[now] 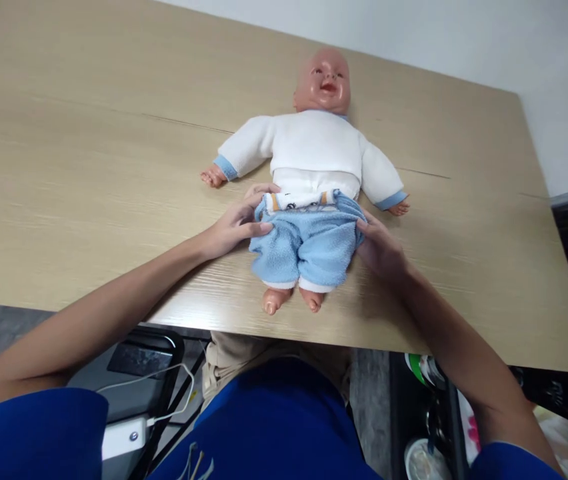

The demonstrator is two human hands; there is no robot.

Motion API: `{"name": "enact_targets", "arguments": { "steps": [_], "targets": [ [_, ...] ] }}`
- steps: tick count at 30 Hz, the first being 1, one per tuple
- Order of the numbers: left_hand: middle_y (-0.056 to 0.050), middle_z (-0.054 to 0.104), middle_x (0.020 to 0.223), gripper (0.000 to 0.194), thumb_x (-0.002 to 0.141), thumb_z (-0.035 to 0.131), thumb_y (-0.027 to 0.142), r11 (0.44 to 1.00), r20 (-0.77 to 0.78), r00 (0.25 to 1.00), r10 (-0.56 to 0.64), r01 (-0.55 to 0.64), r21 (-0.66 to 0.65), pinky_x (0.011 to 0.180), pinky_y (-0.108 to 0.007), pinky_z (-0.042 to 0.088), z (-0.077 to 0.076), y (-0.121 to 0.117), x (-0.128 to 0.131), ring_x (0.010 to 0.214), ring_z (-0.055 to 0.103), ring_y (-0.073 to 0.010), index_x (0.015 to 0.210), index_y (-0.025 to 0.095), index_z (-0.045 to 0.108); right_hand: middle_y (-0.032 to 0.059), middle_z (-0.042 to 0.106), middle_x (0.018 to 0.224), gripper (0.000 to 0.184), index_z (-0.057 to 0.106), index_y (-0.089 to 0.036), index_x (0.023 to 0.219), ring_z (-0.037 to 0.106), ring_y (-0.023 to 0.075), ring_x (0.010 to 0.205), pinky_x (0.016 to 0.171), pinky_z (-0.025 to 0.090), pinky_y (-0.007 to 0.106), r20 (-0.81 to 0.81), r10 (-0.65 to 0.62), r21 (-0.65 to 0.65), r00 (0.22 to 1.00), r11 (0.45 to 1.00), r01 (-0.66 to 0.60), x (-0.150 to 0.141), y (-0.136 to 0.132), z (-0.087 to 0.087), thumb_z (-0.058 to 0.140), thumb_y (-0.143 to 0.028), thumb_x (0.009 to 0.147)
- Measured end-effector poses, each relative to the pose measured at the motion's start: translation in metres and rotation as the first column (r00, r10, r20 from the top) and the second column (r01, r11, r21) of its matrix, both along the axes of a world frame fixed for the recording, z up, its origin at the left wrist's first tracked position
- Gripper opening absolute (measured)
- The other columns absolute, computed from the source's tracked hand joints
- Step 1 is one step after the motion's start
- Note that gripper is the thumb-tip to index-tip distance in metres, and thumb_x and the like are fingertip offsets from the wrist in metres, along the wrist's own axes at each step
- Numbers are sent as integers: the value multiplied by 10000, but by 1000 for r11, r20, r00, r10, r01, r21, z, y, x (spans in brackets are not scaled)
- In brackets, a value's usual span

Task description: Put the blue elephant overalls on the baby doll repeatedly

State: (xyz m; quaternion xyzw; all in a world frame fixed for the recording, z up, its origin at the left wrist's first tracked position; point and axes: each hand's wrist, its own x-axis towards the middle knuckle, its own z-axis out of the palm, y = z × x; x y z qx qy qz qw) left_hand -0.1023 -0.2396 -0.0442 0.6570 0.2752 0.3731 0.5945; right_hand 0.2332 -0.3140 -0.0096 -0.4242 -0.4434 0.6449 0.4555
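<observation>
Trousers (314, 247): pale blue, fitted around the legs of the doll (314, 181), on the table (89, 147) close to its near edge.
Doll position: on its back, head (324, 80) toward the far edge of the table, feet (277, 300) just inside the near edge.
Long axis: waist to cuffs, running from far to near, roughly square to the near edge; waist opening on the far side.
Waist: a printed white band (299, 200) with orange patches shows along the front; whether it is lining or a separate piece cannot be told.
Upper garment: white jumper (314, 143) with blue cuffs; its hem stands apart from the waistband, exposing the white cloth torso between.
Left hand (237, 223): grasping the left side of the trousers, thumb across the front, fingers at the corner of the waist opening.
Right hand (381, 247): grasping the right side, thumb on the cloth; its fingers are mostly hidden.
Key relation: trousers directly between the two hands, in contact with both; neither hand is nearer. The waist opening lies across the line joining the hands.
Below near edge: white device (129, 437) and cable (191, 380), toward the left.
</observation>
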Motion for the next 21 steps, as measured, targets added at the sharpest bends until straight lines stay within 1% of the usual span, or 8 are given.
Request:
{"name": "enact_targets", "arguments": {
  "steps": [2,5,8,10,13,17,19,21],
  "targets": [
    [-121,645,1727,556,903,1010,640,997,30,998,-50,51,-56,1324,-477,586,3,0,-1,1691,546,-441,1306,277,886,46,878,1365,440,817,-341,1194,679,384,1602,1369,565,589,-17,-21,4,1000,1000,21,-7,-2,2,888,-711,966],
    [-129,785,1567,514,1003,942,614,980,96,992,-81,97,-174,1276,-486,641,8,-1,3,1603,668,-409,1385,280,859,23,868,1454,481,815,-363,1295,662,359,1642,1377,568,588,2,-74,3,997,997,74,-10,-2,-3,844,-744,1004],
    [-110,867,1391,529,1056,902,614,961,152,985,-86,122,-248,1195,-489,698,11,-1,9,1452,790,-377,1468,293,817,3,887,1350,518,794,-388,1307,741,352,1542,1276,655,588,15,-113,-11,993,993,114,-7,0,-13,883,-774,973],
    [-84,879,1359,537,1043,930,592,957,177,983,-54,102,-273,1158,-469,716,10,-1,11,1388,827,-354,1482,312,800,-3,886,1237,511,786,-392,1260,797,353,1433,1184,706,580,24,-117,-1,993,993,117,-3,2,-18,907,-784,956],
    [-54,886,1288,548,1031,951,583,946,178,984,-5,62,-317,1041,-436,737,7,0,12,1229,875,-315,1488,342,769,2,846,1094,487,773,-377,1165,835,343,1257,1087,735,562,53,-105,44,993,994,103,1,4,-22,913,-793,955],
    [-44,855,1115,505,1020,952,633,963,134,990,38,0,-271,856,-361,688,5,1,13,994,845,-248,1356,294,787,-2,716,900,494,722,-355,1054,785,307,987,899,728,505,95,-118,88,988,990,110,3,5,-20,907,-803,954],
    [-35,810,1040,483,1007,960,653,980,95,993,73,-54,-190,804,-330,636,8,1,14,920,789,-213,1230,259,790,-14,619,836,501,700,-342,998,693,265,846,789,676,446,132,-159,144,978,980,139,4,3,-16,905,-796,954],
    [-31,763,1003,504,985,971,676,991,44,993,110,-107,-76,803,-329,599,13,3,12,912,735,-207,1144,238,779,-24,535,818,479,697,-330,972,572,225,761,729,597,403,199,-208,233,958,959,160,5,0,-10,895,-766,976]
  ]
}}
